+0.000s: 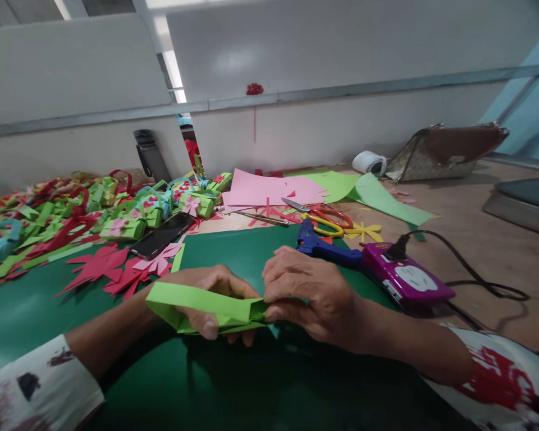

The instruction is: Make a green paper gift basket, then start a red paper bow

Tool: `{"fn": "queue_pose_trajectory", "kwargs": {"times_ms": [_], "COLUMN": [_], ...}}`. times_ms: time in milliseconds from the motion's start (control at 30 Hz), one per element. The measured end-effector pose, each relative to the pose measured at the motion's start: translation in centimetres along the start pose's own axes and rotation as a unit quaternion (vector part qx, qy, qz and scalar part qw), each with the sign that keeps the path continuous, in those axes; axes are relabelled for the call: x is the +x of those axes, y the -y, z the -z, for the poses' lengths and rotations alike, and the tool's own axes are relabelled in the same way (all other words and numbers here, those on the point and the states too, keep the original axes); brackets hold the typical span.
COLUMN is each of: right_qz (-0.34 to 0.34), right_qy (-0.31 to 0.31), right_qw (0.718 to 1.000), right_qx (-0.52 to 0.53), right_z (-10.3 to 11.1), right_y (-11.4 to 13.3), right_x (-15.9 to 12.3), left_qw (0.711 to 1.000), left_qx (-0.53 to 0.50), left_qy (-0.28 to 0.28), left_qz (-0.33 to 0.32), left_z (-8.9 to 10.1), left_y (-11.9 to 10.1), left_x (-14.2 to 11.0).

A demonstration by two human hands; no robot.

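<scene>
One green paper (197,299) lies nine-to-three, our left hand (222,280) clamped on its middle, our right hand (312,293) pinching its three-o'clock end.

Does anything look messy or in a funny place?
A little. Red paper scraps lie scattered in front of the pink sheet, looking messy. The black phone seems out of place beside the paper flowers. The green paper piece being held shows no clear damage.

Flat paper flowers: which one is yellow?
The yellow flower lies alone right of the scissors, beyond the blue glue gun; the red flowers and pink flower are by the phone.
</scene>
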State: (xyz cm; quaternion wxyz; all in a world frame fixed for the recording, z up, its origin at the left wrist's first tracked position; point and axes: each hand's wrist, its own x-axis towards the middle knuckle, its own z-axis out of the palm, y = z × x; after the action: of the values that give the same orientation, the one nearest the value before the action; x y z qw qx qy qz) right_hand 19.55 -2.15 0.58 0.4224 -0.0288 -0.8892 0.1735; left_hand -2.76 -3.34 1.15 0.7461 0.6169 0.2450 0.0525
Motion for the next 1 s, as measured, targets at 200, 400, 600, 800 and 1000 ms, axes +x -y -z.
{"fn": "queue_pose_trajectory", "kwargs": {"times_ms": [200, 400, 600, 800, 1000], "right_qz": [-0.012, -0.023, -0.025, -0.082, -0.174], "right_qy": [0.001, 0.014, 0.003, -0.054, -0.028], "right_qw": [1.000, 0.999, 0.995, 0.987, 0.981], "right_qx": [0.026, 0.019, -0.095, -0.125, -0.079], "right_z": [0.4, 0.6, 1.1, 0.9, -0.2], "right_y": [0.6, 1.3, 1.6, 1.6, 1.3], "right_x": [0.1, 0.3, 0.5, 0.0, -0.1], "left_qw": [1.000, 0.991, 0.962, 0.954, 0.934], "left_qx": [0.018, 0.099, 0.178, 0.084, 0.092], "left_qy": [-0.016, -0.084, -0.200, -0.239, -0.280], "left_qz": [-0.016, -0.033, -0.057, -0.161, -0.202], "left_z": [-0.5, -0.6, -1.5, -2.3, -2.8], "left_y": [-0.1, -0.7, -1.6, -1.3, -0.8], "left_x": [-0.1, -0.6, -0.4, 0.7, 1.9]}}
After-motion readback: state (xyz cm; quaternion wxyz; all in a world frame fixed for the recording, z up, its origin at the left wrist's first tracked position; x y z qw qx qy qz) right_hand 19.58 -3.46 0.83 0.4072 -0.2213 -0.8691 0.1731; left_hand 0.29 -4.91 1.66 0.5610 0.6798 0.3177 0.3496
